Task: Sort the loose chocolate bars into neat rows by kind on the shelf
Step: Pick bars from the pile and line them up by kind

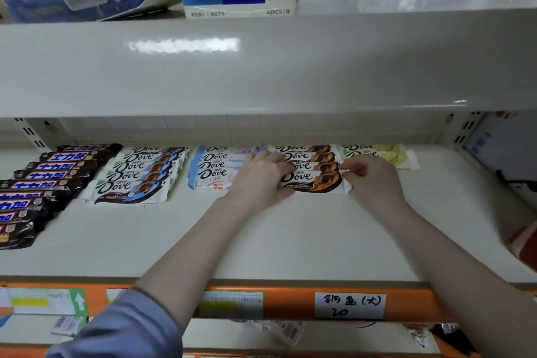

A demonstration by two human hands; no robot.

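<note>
Both hands are pinching the ends of the front white-and-orange Dove chocolate bar (315,182), lying toward the back edge of the pale cream metal shelf (261,241): the left hand (261,180) is covering its left end, the right hand (370,176) its right. The row of orange Dove bars (312,157) behind it is sitting partly hidden. The dark brown wrapped bars (43,180) are running off the shelf's left edge. The pale green Dove bars (377,152) look blurred.

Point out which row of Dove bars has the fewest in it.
The green-yellow Dove row, farthest right past the right hand: only two bars show there, while the blue, pale pink and orange rows each show about four or more.
</note>
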